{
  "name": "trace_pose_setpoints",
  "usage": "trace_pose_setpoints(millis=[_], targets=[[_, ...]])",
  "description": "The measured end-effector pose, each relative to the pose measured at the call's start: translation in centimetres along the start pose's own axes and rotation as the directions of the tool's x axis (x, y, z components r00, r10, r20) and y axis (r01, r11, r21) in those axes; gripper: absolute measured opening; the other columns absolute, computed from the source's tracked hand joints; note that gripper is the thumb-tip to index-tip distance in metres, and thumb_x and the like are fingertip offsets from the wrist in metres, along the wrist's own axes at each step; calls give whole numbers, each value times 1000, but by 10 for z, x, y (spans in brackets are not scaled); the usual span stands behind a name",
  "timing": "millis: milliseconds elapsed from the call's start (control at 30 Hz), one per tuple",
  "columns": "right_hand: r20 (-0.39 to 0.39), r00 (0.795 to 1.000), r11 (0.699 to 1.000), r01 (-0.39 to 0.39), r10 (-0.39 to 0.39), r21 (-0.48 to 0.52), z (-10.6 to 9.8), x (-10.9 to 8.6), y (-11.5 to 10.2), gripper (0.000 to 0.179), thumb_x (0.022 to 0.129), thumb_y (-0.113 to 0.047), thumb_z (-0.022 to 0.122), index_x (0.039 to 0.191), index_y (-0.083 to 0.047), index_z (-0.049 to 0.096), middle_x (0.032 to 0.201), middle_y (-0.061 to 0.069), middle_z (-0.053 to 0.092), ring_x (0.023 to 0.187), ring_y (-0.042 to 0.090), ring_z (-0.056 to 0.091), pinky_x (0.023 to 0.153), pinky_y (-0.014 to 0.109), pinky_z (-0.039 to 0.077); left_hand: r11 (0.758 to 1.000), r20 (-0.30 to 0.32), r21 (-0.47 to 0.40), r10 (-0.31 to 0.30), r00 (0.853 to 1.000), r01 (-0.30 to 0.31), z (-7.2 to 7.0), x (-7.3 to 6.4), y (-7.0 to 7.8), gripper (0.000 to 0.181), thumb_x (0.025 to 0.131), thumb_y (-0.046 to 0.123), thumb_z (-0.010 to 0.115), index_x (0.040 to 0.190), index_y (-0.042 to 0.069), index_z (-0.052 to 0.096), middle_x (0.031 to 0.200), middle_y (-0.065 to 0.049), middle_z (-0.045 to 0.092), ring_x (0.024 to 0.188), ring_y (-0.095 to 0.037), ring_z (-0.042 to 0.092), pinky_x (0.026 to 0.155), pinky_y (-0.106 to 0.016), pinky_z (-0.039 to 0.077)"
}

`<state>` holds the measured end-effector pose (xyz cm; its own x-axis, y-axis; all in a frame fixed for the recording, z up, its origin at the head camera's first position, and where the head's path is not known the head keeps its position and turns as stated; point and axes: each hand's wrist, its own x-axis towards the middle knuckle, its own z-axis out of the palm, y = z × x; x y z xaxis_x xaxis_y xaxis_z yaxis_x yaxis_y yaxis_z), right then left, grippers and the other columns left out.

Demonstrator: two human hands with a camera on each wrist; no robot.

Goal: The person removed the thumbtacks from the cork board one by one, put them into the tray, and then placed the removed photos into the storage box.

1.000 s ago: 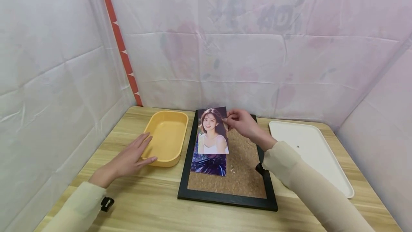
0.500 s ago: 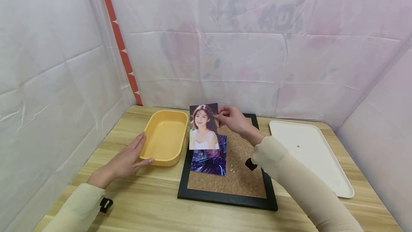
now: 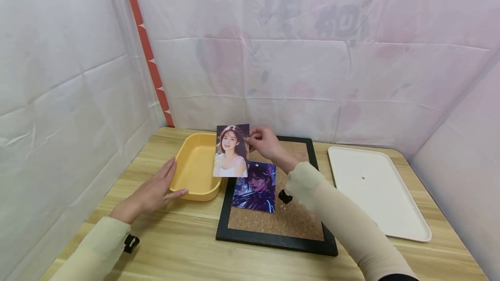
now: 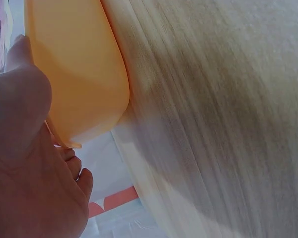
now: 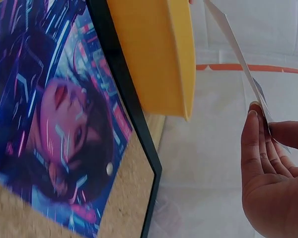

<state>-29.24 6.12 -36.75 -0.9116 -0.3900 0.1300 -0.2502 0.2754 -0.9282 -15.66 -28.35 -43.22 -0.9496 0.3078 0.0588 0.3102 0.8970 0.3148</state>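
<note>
White sheeting [image 3: 289, 55] with faint pink and grey markings encloses the space behind the framed cork board and on both sides of it. A red strip [image 3: 146, 49] runs down the sheeting to the board's back left. Beneath the board spreads a wood-grain table [image 3: 183, 250]. The cork board [image 3: 302, 224] itself lies flat on it, edged in black. Right of the board is a white tray [image 3: 386, 198] with a tiny dark speck on it; left of the board, close beside it, sits a yellow box [image 3: 197, 164].

The left hand [image 3: 154, 192], left of the board, has its fingers extended and its thumb spread, touching the box's left side and near corner. The right hand [image 3: 265, 142], above the board's far left part, pinches the side edge of a portrait print [image 3: 230, 159] between thumb and fingers. That print is raised, overlapping the box and the board's left edge in the head view. On the board's left half lies a purple print [image 3: 255, 192], with a small white pin [image 5: 110, 169] near its top edge.
</note>
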Motion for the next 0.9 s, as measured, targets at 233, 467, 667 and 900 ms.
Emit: trace_pose_setpoints(millis=[233, 467, 667, 900], targets=[[-9, 1000, 1000, -27, 27, 5, 23, 8, 1, 7, 101, -3, 61, 102, 5, 62, 86, 17, 74, 71, 25, 70, 69, 32, 61, 1000, -14, 8, 11, 1000, -10, -1, 1, 1, 105, 97, 58, 61, 156, -16, 17, 165, -34, 12, 150, -51, 22, 116, -64, 28], [-37, 998, 999, -47, 47, 0, 33, 10, 5, 10, 101, -3, 61, 106, 5, 61, 88, 19, 74, 84, 43, 71, 77, 41, 61, 1000, -2, 3, 11, 1000, -11, 2, 7, 6, 105, 97, 57, 63, 157, -15, 15, 165, -33, 12, 150, -50, 22, 116, -62, 30], [-82, 994, 997, -77, 75, -10, 44, 12, 7, 11, 101, -5, 62, 107, 3, 60, 86, 15, 74, 85, 44, 73, 67, 32, 59, 999, -16, -3, 39, 999, -39, 6, 10, 8, 107, 96, 58, 64, 156, -16, 14, 165, -34, 11, 149, -51, 22, 115, -64, 31], [-78, 993, 996, -87, 89, 35, 65, 18, 10, 8, 101, 1, 59, 107, 6, 58, 83, 17, 69, 81, 43, 73, 80, 53, 61, 999, 15, 9, 37, 999, -37, 2, 12, 9, 108, 97, 60, 61, 156, -17, 13, 165, -35, 8, 151, -51, 18, 118, -61, 28]])
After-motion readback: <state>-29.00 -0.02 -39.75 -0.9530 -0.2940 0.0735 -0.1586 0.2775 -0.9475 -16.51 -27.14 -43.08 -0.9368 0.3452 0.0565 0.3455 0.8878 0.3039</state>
